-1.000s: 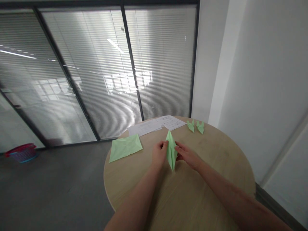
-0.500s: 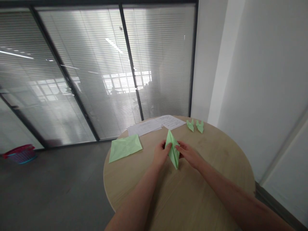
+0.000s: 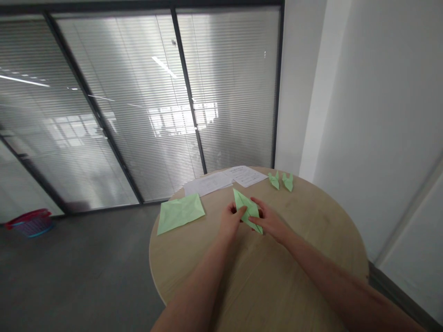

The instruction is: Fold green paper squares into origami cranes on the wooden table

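Between my two hands is a piece of folded light green paper [image 3: 246, 204], diamond-shaped with pointed ends and crease lines. It is held above the table, tilted with its upper tip to the left. My left hand [image 3: 231, 221] pinches its left edge, thumb lying on the front face. On the other side, my right hand [image 3: 269, 220] grips the right edge, with the thumb low on the paper and the index finger near the upper edge. The fingers behind the paper are mostly hidden.
A creased green sheet [image 3: 181, 213] lies on the round wooden table [image 3: 311, 258] at the left. Printed white papers [image 3: 211, 182] rest along the far edge. Two small folded green paper figures [image 3: 287, 182] stand at the back right. A red and blue basket [image 3: 31, 223] is on the floor.
The folded paper has turned, its upper tip swinging left and its lower tip right. My right thumb has slid lower on it. Both hands still hold it.
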The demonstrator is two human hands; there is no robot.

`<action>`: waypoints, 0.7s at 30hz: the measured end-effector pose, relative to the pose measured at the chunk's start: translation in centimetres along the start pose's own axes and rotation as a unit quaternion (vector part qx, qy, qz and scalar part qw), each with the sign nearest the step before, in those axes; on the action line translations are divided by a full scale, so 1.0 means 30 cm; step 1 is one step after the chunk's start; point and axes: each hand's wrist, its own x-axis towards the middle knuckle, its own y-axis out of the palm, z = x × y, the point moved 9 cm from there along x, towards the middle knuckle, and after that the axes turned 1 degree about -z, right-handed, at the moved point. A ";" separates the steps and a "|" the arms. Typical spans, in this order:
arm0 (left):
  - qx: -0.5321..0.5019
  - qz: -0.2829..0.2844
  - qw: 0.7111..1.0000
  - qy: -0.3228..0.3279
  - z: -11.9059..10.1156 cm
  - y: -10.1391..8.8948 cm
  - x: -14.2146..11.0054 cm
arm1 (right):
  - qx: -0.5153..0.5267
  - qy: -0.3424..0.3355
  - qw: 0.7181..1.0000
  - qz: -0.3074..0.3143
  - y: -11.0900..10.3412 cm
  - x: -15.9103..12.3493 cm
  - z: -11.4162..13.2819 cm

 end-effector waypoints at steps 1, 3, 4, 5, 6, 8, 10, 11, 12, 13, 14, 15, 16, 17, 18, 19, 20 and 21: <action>0.002 0.011 1.000 -0.003 0.005 0.009 0.000 | -0.017 -0.005 1.000 -0.013 -0.011 0.005 -0.003; -0.001 0.027 1.000 -0.007 0.014 0.024 -0.002 | -0.055 -0.024 0.998 -0.034 -0.028 0.010 0.002; -0.005 0.031 0.999 -0.005 0.016 0.030 -0.003 | -0.071 -0.035 0.996 -0.039 -0.032 0.012 0.008; -0.014 0.030 0.999 0.000 0.015 0.033 -0.005 | -0.082 -0.047 0.995 -0.042 -0.033 0.012 0.015; -0.026 0.024 0.999 0.007 0.011 0.033 -0.007 | -0.089 -0.059 0.993 -0.042 -0.033 0.011 0.024; -0.055 -0.007 0.998 0.022 -0.001 0.017 -0.012 | -0.100 -0.072 0.992 -0.042 -0.029 0.008 0.034; -0.077 -0.047 0.995 0.035 -0.018 -0.011 -0.016 | -0.115 -0.071 0.990 -0.045 -0.029 0.007 0.034; -0.084 -0.059 0.994 0.041 -0.027 -0.022 -0.017 | -0.121 -0.066 0.989 -0.044 -0.028 0.006 0.031; -0.085 -0.060 0.993 0.046 -0.037 -0.026 -0.016 | -0.122 -0.061 0.990 -0.040 -0.027 0.006 0.028; -0.082 -0.049 0.994 0.050 -0.047 -0.024 -0.015 | -0.118 -0.059 0.991 -0.035 -0.025 0.006 0.026; -0.074 -0.034 0.995 0.055 -0.057 -0.019 -0.013 | -0.112 -0.059 0.991 -0.032 -0.023 0.005 0.027; -0.059 -0.017 0.996 0.063 -0.068 -0.012 -0.012 | -0.108 -0.061 0.992 -0.029 -0.022 0.004 0.029; -0.038 -0.005 0.997 0.074 -0.078 -0.006 -0.012 | -0.106 -0.064 0.992 -0.028 -0.020 0.003 0.033; -0.014 0.001 0.996 0.086 -0.088 -0.001 -0.013 | -0.108 -0.066 0.992 -0.027 -0.019 0.002 0.036; 0.011 0.003 0.995 0.098 -0.097 0.002 -0.015 | -0.112 -0.067 0.991 -0.026 -0.016 0.001 0.039; 0.033 0.003 0.994 0.107 -0.104 0.004 -0.017 | -0.117 -0.067 0.991 -0.023 -0.011 0.000 0.040; 0.051 0.002 0.992 0.114 -0.109 0.007 -0.020 | -0.121 -0.066 0.990 -0.019 -0.007 0.000 0.040; 0.064 0.002 0.991 0.118 -0.112 0.010 -0.022 | -0.124 -0.066 0.990 -0.015 -0.002 -0.001 0.040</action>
